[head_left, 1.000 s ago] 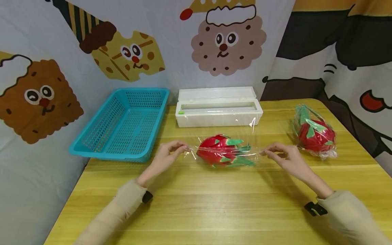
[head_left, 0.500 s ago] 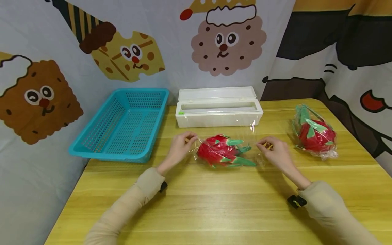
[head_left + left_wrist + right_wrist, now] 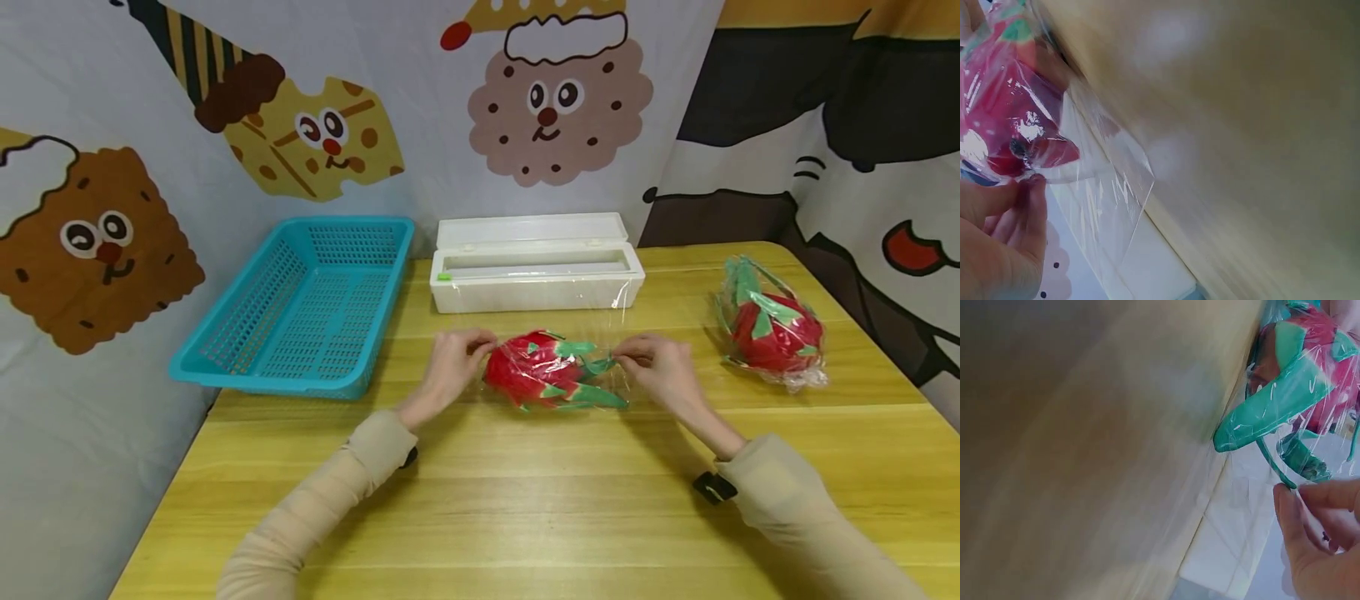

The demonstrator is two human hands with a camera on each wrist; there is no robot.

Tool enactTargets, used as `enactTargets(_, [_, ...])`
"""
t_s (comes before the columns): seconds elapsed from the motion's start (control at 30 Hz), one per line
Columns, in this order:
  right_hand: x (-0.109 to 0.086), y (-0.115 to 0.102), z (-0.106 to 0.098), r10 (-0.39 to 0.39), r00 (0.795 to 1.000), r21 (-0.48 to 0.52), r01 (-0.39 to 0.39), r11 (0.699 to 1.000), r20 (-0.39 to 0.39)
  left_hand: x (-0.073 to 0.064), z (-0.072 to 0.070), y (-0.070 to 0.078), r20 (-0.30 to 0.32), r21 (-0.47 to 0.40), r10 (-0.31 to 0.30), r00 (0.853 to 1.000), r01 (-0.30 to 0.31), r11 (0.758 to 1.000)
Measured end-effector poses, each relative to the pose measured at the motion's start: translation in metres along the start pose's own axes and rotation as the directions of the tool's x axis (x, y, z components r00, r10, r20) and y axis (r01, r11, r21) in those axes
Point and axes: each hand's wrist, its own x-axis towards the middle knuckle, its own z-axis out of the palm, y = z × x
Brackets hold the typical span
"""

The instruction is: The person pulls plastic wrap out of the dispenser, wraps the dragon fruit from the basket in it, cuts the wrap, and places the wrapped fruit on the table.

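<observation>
A red dragon fruit [image 3: 531, 368] with green leafy tips lies on the table under clear cling film [image 3: 1107, 194]. At its rounded left end my left hand [image 3: 450, 365] pinches the film between thumb and fingertips. The left wrist view shows a loose sheet of film spreading out beside those fingers. My right hand [image 3: 663, 372] pinches at the leafy right end, where a thin green leaf tip [image 3: 1284, 478] meets the fingertips under the film. Folds of film over the fruit shine, and their exact edges are hard to make out.
Behind the fruit stands an uncovered white cling film box [image 3: 540, 295], its lid tipped back and film trailing over its front. A blue plastic basket [image 3: 300, 385] is at the left. Another film-wrapped dragon fruit [image 3: 776, 333] sits at the right on the wooden table [image 3: 540, 508].
Both hands have moved inward toward the fruit's ends, bringing the film with them. The film strip stretched taut across the fruit is now slack and lies over it.
</observation>
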Motion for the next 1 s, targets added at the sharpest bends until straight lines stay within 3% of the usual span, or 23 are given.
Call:
enactTargets(0.17, [-0.006, 0.005, -0.007, -0.147, 0.979, 0.058, 0.140, 0.988, 0.141, -0.009, -0.003, 0.000, 0.092, -0.079, 0.042, 0.995, -0.035, 0.996])
enactTargets(0.3, [-0.011, 0.007, -0.014, -0.210, 0.939, 0.021, 0.212, 0.977, 0.272, -0.017, -0.008, 0.000, 0.238, -0.082, 0.041, 0.970, -0.023, 0.996])
enactTargets(0.37, [-0.012, 0.005, -0.015, -0.214, 0.924, -0.023, 0.233, 0.972, 0.318, -0.021, -0.010, 0.000, 0.305, -0.043, 0.044, 0.951, -0.032, 0.999])
enactTargets(0.47, [-0.013, 0.003, -0.011, -0.181, 0.910, -0.077, 0.225, 0.971, 0.374, -0.022, -0.008, 0.001, 0.371, 0.046, 0.075, 0.926, -0.099, 0.994])
enactTargets(0.57, [-0.011, 0.001, -0.006, -0.138, 0.899, -0.133, 0.210, 0.969, 0.415, -0.020, -0.003, 0.001, 0.392, 0.102, 0.104, 0.914, -0.156, 0.983])
enactTargets(0.83, [0.005, 0.008, 0.008, -0.124, 0.865, -0.146, 0.220, 0.965, 0.485, 0.004, 0.010, 0.004, 0.347, 0.152, 0.064, 0.936, -0.123, 0.981])
enactTargets(1.0, [0.017, 0.011, 0.010, -0.081, 0.847, -0.156, 0.189, 0.970, 0.525, 0.017, 0.017, 0.002, 0.309, 0.124, 0.095, 0.946, -0.139, 0.982])
